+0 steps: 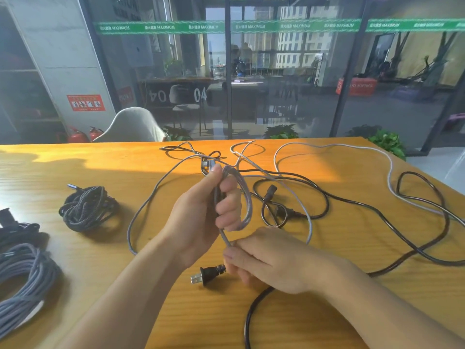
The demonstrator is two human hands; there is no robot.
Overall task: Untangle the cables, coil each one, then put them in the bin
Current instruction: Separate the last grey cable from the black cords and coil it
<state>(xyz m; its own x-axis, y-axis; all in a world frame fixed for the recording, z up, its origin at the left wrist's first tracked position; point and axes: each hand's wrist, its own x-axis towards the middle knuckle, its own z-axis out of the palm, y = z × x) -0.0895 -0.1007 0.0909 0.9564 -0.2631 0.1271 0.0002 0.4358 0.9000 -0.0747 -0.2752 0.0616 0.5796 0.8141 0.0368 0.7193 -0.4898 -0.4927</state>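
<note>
On the surface [75, 260], the blue-grey coil [22, 280] and black coil [86, 209] lie finished at left. The left hand [201, 210] curls its fingers round loops of the grey braided cable [241, 195]; the right hand [271, 260] pinches its tail. The slack crosses the black power cord [377, 212] (plug [206, 274] beside the right hand), so pulling could likely snag and drag it. No bin is visible.

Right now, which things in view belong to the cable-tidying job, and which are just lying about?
Job:
grey braided cable, gripped by left hand, pinched by right hand
black power cord
white cable
black coil
grey coil

Lying about:
white chair
fire extinguishers
potted plants
</note>
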